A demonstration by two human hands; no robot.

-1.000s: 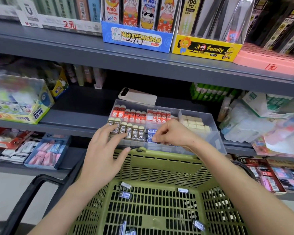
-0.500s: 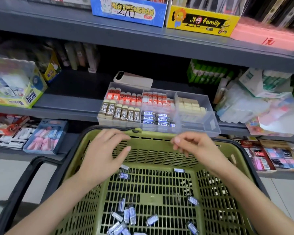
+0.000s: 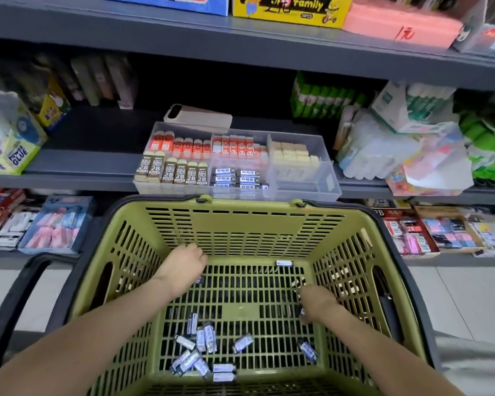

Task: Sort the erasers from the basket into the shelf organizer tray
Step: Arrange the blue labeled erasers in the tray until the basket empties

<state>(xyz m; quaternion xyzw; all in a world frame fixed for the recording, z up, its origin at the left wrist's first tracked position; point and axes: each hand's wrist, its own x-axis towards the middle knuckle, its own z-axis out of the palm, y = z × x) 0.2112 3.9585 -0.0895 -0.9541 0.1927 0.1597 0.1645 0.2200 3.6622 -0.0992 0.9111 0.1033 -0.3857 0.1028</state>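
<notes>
The green basket (image 3: 240,208) stands below the shelf, with several small blue-and-white erasers (image 3: 203,342) scattered on its floor, most near the front. One lone eraser (image 3: 284,263) lies by the far wall. The clear organizer tray (image 3: 306,191) sits on the shelf edge behind, its compartments holding rows of erasers. My left hand (image 3: 183,267) reaches down to the far-left floor of the basket, and its fingers are hidden beneath it. My right hand (image 3: 316,301) is down at the right side, fingertips at a dark eraser (image 3: 301,311). Neither hand's grip is plain to see.
A phone (image 3: 197,117) lies on the shelf behind the tray. A glue box (image 3: 12,150) stands to the left and plastic-wrapped packs (image 3: 397,150) to the right. Black basket handles (image 3: 17,295) flank the rim. Lower shelves hold more stationery boxes.
Both hands have left the tray and the basket rim and dropped to the basket floor. My view has tilted down.
</notes>
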